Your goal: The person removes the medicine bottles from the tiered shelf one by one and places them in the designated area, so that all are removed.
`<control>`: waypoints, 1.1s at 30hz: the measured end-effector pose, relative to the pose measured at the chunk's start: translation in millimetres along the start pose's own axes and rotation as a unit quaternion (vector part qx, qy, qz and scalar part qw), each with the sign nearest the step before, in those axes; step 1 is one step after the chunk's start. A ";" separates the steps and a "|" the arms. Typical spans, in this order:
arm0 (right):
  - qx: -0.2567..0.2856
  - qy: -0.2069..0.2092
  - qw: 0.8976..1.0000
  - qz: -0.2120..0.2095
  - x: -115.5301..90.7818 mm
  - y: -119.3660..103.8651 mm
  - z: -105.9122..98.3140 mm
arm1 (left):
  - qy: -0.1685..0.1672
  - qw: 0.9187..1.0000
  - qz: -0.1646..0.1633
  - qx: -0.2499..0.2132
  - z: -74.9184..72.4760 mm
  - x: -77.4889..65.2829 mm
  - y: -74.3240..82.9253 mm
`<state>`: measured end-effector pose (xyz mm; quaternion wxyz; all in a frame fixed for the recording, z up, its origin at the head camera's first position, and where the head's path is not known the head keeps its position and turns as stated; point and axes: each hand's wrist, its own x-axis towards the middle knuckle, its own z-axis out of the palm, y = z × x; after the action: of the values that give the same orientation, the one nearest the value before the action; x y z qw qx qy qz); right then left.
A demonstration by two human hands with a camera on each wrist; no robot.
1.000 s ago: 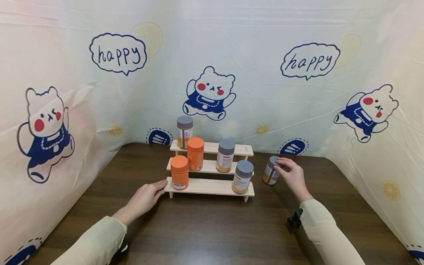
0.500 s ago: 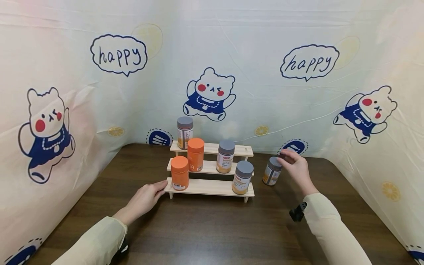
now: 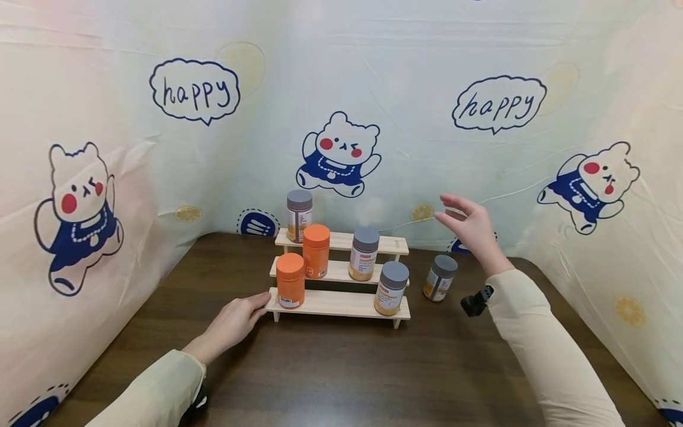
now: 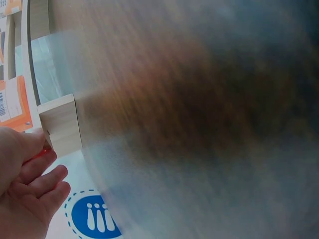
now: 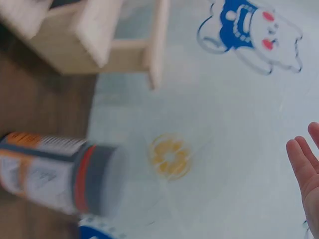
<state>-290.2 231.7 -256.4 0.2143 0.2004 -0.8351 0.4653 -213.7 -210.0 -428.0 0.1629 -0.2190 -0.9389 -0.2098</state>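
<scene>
Five cylindrical jars (image 3: pixel 317 255) on pale-wood rack (image 3: pixel 339 303), sixth jar (image 3: pixel 440 279) beside.

the sleeves (image 3: pixel 549 350) are long, plain and pale cream, with a small black device (image 3: pixel 476 300) beneath each cuff (image 3: pixel 504 286).

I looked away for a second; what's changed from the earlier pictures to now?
The right hand has let go of the gray-lidded jar on the table and risen, now apart above it. That jar stays standing right of the wooden rack; the left hand still grips the rack's front left end, and the jars on the rack stay put.
</scene>
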 end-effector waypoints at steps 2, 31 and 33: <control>-0.001 -0.006 1.000 -0.006 5.7 -19.4 4.4 | -0.002 1.000 -0.001 0.000 0.0 0.1 0.1; 0.058 -0.123 0.990 -0.031 84.5 -86.3 127.9 | -0.029 0.999 -0.022 -0.004 -3.3 1.6 2.7; 0.066 -0.131 0.989 -0.027 85.0 -88.9 136.9 | -0.028 0.999 -0.022 -0.004 -4.0 1.3 3.0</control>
<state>-336.6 58.9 -213.7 0.1017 0.2961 -0.8175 0.4833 -212.5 -208.9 -423.0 0.1309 -0.2049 -0.9468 -0.2109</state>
